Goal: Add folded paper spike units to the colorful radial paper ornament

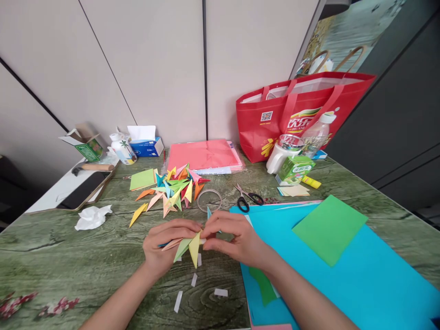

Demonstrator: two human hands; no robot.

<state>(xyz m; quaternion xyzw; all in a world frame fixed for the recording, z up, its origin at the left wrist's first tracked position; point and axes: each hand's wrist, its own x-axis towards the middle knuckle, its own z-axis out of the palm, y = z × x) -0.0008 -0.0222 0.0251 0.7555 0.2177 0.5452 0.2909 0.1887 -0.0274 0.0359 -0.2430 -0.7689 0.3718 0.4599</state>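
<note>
My left hand (pixel 167 240) is closed round a cluster of folded paper points (pixel 193 251) in yellow, green, pink and blue, which fan out below its fingers. From the other side, my right hand (pixel 235 236) pinches the cluster's right edge, where a small whitish bit shows at the fingertips. A light-blue paper point sticks up just above my right fingers. Behind the hands lies a pile of loose folded paper points (pixel 175 190) in many colours. Several short white strips (pixel 178 301) are scattered on the table under the hands.
Black scissors (pixel 249 199) and a tape ring (pixel 209 200) lie beyond my right hand. Large blue sheets (pixel 343 284) with a green square (pixel 332 229) cover the right side. A crumpled tissue (pixel 92 217) lies left; a red bag (pixel 261 133), mug and bottle stand at back right.
</note>
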